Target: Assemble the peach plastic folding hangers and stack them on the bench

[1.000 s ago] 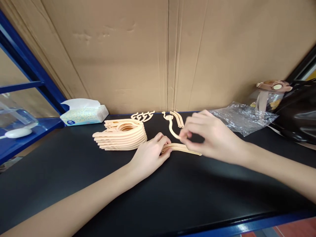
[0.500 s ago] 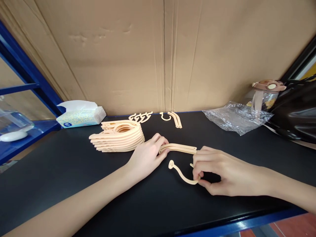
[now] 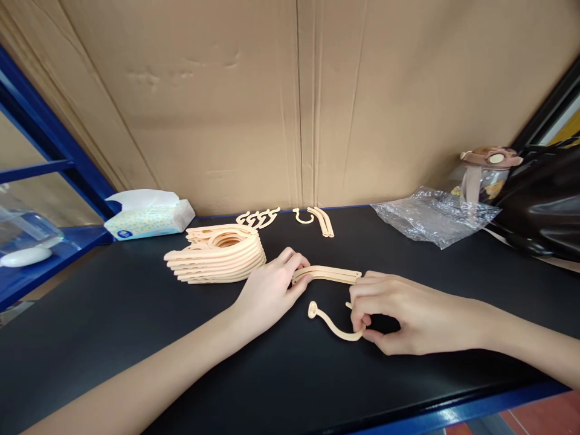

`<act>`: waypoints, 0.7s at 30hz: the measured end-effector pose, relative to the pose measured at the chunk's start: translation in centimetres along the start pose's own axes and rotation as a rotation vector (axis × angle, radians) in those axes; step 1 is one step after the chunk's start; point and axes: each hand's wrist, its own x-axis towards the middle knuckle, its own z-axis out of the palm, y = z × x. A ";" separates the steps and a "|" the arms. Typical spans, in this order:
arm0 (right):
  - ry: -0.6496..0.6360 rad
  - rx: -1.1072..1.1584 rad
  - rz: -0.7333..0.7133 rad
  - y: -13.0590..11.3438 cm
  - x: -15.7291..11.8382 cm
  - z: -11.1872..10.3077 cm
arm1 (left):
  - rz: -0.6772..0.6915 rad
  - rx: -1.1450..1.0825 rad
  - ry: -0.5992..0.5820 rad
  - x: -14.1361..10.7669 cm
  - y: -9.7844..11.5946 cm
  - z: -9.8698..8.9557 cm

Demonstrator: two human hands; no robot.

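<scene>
Between my hands, a pair of cream curved plastic arms [image 3: 333, 274] lies side by side on the black table [image 3: 254, 374]. My left hand [image 3: 272, 290] grips their left end with fingers and thumb. Just below their right end, my right hand [image 3: 385, 311] pinches a cream hook [image 3: 335, 329], whose round end points left; its other end is partly hidden by the fingers. Left of my left hand sits a stack of folded cream hanger pieces [image 3: 217, 257].
Several small hooks [image 3: 258, 217], a single hook [image 3: 304, 217] and more curved arms [image 3: 322, 222] lie at the back. A tissue pack [image 3: 147, 216] is back left. Clear plastic wrap [image 3: 437, 214], a bottle [image 3: 489, 172] and a black bag [image 3: 544, 205] are at right. Cardboard [image 3: 203, 109] stands behind.
My right hand has shifted very slightly left with the hook. My left hand keeps its hold on the curved arms. The view has moved slightly.
</scene>
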 end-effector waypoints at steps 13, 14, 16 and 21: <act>-0.039 -0.032 0.032 -0.1 -0.1 -0.5 | 0.005 -0.005 0.006 0.0 0.0 0.1; -0.037 -0.026 0.032 -0.1 0.0 -0.6 | 0.003 -0.005 0.004 0.0 0.0 0.1; -0.009 -0.023 0.031 -0.2 0.3 -1.1 | 0.001 -0.004 -0.003 0.0 0.0 0.1; 0.177 -0.110 -0.023 0.9 3.1 -2.7 | 0.009 0.005 -0.005 0.0 -0.1 0.2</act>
